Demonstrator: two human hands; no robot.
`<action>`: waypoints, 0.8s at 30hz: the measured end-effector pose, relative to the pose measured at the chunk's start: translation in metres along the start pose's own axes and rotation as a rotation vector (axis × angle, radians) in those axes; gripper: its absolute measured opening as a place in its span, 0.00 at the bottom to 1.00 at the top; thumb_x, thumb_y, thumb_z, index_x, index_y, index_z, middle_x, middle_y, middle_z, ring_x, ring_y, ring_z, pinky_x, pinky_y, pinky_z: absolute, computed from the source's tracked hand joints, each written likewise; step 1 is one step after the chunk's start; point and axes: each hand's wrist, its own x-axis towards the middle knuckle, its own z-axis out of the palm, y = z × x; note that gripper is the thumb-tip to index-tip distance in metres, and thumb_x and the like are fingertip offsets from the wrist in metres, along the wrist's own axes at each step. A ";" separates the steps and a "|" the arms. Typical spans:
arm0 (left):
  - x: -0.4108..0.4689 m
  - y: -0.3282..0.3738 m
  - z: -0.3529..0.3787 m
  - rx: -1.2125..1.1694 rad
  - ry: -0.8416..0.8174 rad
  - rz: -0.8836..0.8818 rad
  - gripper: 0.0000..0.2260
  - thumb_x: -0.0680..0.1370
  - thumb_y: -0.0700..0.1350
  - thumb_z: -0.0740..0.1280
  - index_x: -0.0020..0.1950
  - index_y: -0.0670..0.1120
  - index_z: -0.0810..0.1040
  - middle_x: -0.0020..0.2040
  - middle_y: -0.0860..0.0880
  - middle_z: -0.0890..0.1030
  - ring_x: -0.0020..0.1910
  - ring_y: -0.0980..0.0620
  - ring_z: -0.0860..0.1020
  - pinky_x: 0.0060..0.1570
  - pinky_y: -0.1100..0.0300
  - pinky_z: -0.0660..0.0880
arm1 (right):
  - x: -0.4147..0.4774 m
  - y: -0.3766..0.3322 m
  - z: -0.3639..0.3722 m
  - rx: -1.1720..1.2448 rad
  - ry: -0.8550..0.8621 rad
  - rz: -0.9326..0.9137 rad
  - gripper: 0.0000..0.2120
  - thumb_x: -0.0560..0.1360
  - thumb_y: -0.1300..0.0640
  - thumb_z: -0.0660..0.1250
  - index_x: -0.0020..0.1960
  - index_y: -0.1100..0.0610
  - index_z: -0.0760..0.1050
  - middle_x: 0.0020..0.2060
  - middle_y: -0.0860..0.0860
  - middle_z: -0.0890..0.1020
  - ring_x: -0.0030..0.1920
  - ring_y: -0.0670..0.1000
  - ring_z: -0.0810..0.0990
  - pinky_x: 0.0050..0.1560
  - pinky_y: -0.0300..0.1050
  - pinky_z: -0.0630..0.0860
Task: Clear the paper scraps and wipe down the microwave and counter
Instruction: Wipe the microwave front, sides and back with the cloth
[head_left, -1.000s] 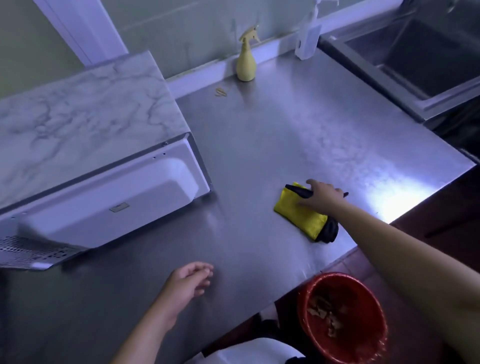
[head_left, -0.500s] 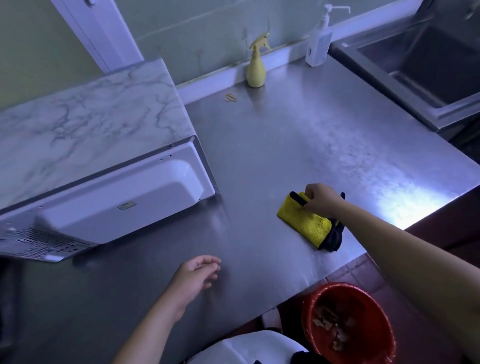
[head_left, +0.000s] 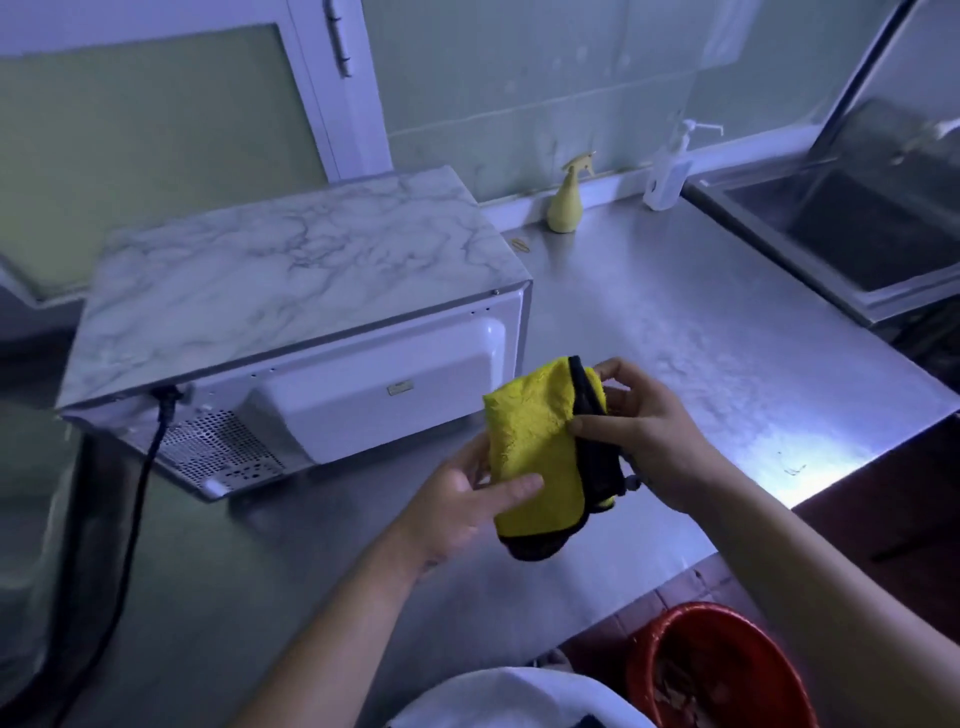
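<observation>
Yellow cloth (head_left: 524, 447) with a black edge, folded, is held up off the steel counter (head_left: 675, 338) between both hands, just in front of the microwave (head_left: 291, 291) and its white back panel. The left hand (head_left: 457, 499) grips the lower part, thumb pressed across the yellow face; the right hand (head_left: 644, 431) pinches the black edge with curled fingers. A red bucket (head_left: 711, 670) holding scraps sits below the counter's edge. A spray bottle (head_left: 566, 202) and a pump bottle (head_left: 667, 171) stand by the wall.
</observation>
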 end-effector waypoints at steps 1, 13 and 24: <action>-0.007 0.005 -0.006 -0.029 0.019 0.024 0.15 0.73 0.52 0.74 0.60 0.59 0.80 0.58 0.55 0.84 0.57 0.55 0.82 0.51 0.64 0.78 | -0.003 0.003 0.017 0.011 0.045 -0.001 0.15 0.71 0.70 0.74 0.49 0.57 0.73 0.41 0.54 0.84 0.37 0.52 0.82 0.35 0.43 0.78; -0.093 0.007 -0.052 0.729 0.321 0.232 0.18 0.78 0.47 0.64 0.66 0.61 0.70 0.49 0.52 0.82 0.49 0.46 0.79 0.45 0.55 0.74 | -0.062 0.075 0.181 0.379 0.356 0.244 0.29 0.70 0.30 0.65 0.69 0.38 0.73 0.72 0.45 0.73 0.72 0.52 0.71 0.69 0.61 0.67; -0.090 0.057 -0.073 0.535 -0.181 0.090 0.15 0.77 0.50 0.71 0.63 0.55 0.79 0.59 0.59 0.81 0.59 0.62 0.77 0.61 0.62 0.72 | -0.083 0.063 0.162 0.847 0.416 0.145 0.23 0.76 0.41 0.61 0.58 0.58 0.80 0.58 0.58 0.82 0.58 0.59 0.82 0.58 0.58 0.79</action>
